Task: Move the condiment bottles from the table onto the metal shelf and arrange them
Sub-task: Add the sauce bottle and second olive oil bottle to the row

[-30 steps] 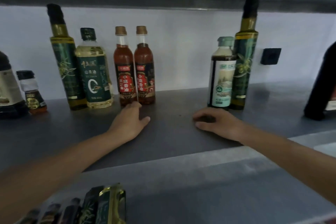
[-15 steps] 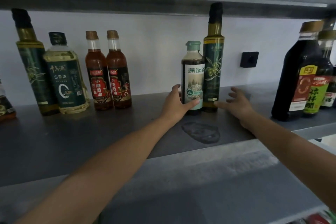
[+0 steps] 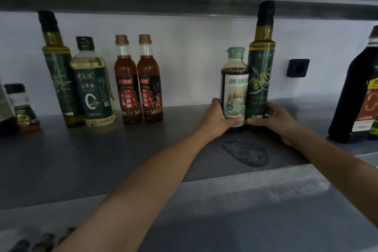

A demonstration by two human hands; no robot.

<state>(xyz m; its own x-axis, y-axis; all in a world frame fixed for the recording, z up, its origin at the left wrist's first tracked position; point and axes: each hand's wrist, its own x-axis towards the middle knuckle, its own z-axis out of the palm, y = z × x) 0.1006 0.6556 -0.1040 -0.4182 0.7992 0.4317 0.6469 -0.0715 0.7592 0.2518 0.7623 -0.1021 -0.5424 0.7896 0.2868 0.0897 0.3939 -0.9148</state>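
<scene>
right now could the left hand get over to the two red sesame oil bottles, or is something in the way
Probably yes. The left hand is wrapped around the green-capped bottle, so it would have to let go first. The metal shelf between it and the red sesame oil bottles is bare, leaving a free sideways path.

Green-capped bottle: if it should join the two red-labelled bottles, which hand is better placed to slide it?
Probably the left hand: it already grips the green-capped bottle on the side facing the red-labelled bottles; the right hand holds the olive oil bottle.
</scene>
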